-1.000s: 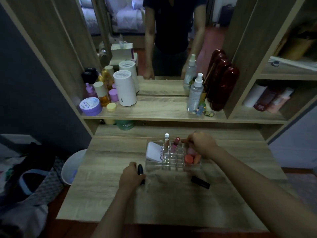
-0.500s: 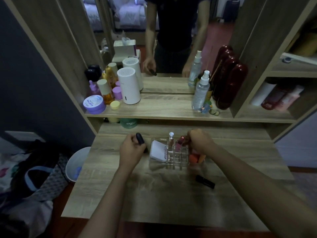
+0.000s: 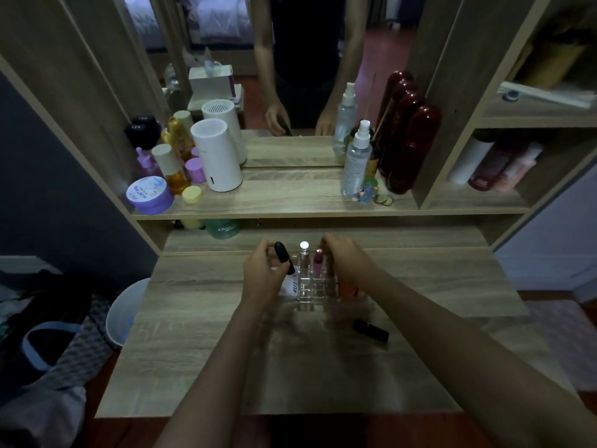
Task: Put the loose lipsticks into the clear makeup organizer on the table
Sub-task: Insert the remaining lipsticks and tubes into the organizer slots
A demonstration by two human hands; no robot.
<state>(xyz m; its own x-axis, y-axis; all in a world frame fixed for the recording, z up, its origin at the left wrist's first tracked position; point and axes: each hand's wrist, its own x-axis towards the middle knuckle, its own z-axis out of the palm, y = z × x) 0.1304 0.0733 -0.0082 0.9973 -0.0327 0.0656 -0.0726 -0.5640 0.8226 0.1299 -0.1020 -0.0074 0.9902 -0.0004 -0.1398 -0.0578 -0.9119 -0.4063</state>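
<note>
Centrally, just above mid-frame, the clear makeup organizer (image 3: 311, 287) sits on the wooden table (image 3: 200, 334), w/ both hands at its far side. Left hand (image 3: 263, 274) is at the organizer's left edge, thumb & fingers pinching a black lipstick (image 3: 284, 257), tube tilted, rounded end up, lower end over the organizer's left part, by a white card (image 3: 290, 285) w/ dark lettering that leans there. Can't tell if the tube's tip is inside a slot or just above it. Right hand (image 3: 347, 261) rests on the organizer's upper right, fingers curled down over the back rim; can't tell if they grip anything. Two tubes stand upright in back slots between the hands: a silver-capped one (image 3: 304, 253) & a pink one (image 3: 318, 262) just right of it. Orange-red items (image 3: 348, 290) sit in the right compartment, partly under the right wrist; too blurred to name. A second black lipstick (image 3: 370, 330) lies loose on the table, lower right of the organizer, near but apart from it. Upper frame: shelf (image 3: 290, 195) w/ bottles & jars, mirror behind.
</note>
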